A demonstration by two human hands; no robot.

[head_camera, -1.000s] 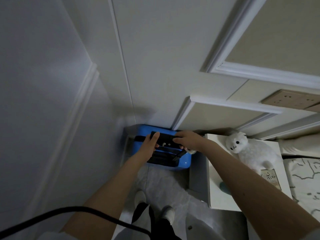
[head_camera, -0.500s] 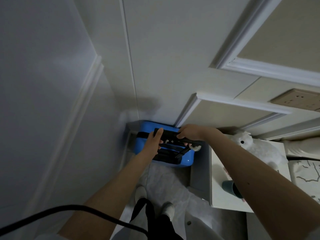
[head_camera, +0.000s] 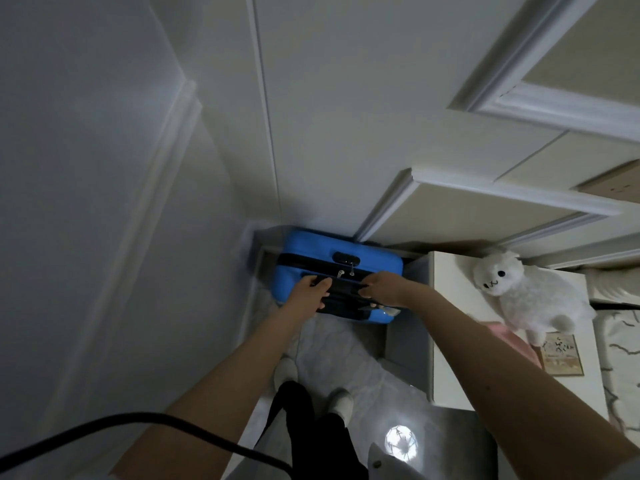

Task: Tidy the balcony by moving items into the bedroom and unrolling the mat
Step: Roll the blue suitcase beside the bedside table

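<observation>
Both hands sat on the black telescopic handle (head_camera: 343,289): left hand (head_camera: 306,292) curled round its 9 o'clock end, right hand (head_camera: 382,289) gripping the 3 o'clock end. Blue suitcase (head_camera: 311,251) stood at 12 o'clock in the corner, handle's long axis running 9-to-3, so pushing straight down looked next.

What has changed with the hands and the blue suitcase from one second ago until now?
The black telescopic handle has gone down: earlier it stood raised above the blue suitcase, now it sits low against the top, and the lock and zipper pulls are uncovered. Both the left hand and the right hand stayed on the handle. The suitcase remains in the corner beside the white nightstand, and the plush alpaca is unmoved.
</observation>
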